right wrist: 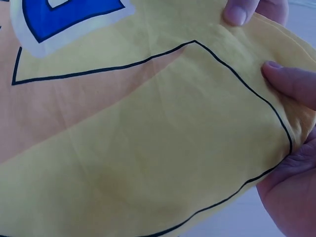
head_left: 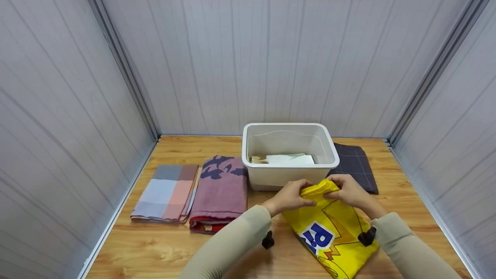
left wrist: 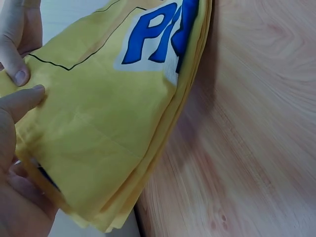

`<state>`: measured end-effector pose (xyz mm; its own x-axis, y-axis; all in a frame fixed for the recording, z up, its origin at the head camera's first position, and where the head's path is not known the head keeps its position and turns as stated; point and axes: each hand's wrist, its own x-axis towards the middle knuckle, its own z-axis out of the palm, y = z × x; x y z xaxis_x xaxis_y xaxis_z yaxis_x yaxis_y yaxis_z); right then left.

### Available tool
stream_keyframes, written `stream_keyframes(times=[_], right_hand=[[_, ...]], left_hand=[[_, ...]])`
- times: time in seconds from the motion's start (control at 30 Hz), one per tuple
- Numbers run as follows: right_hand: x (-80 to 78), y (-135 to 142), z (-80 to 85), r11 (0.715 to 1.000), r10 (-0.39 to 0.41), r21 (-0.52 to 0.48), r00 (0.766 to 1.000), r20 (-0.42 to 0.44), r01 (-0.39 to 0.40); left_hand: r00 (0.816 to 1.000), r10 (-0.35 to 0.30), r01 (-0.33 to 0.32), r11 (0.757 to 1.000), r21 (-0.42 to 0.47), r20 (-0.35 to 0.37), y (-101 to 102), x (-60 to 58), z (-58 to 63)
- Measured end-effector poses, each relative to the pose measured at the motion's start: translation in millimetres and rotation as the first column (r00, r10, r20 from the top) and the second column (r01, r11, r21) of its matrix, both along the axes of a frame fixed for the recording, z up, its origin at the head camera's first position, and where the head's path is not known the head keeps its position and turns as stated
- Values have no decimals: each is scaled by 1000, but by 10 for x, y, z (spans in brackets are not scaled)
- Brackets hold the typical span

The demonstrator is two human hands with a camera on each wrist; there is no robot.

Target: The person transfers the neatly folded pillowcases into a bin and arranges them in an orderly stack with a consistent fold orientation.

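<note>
Fingers (right wrist: 291, 84) of left hand (head_left: 288, 197) and right hand (head_left: 352, 192) pinch folded yellow cloth (head_left: 347, 248) with blue letters (head_left: 321, 235).

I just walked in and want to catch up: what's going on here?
A person's left hand and right hand both grip the upper end of a folded yellow cloth, just in front of a white bin. A folded checked cloth and a folded mauve cloth lie left of the bin, and a dark cloth lies to its right. Something white sits inside the bin.
</note>
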<state>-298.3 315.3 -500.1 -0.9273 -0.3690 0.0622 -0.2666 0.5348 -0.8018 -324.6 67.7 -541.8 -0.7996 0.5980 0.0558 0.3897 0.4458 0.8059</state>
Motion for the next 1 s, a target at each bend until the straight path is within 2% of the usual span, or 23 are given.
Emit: stream_keyframes(times=[0.13,0.37,0.7,1.0], right_hand=[[13,-83,27,1000,16,-17,1000,-6,-16],[9,-144,9,999,14,-34,999,-33,-16],[3,-100,18,993,91,-73,996,-8,-91],[15,12,-28,993,106,-53,993,43,-104]], left_hand=[[998,-32,32,999,-11,-56,-25,-12,-12],[988,-62,66,997,25,-142,-67,3,-24],[977,-48,58,997,43,-207,-178,41,0],[964,-36,66,992,108,-262,-329,42,114]])
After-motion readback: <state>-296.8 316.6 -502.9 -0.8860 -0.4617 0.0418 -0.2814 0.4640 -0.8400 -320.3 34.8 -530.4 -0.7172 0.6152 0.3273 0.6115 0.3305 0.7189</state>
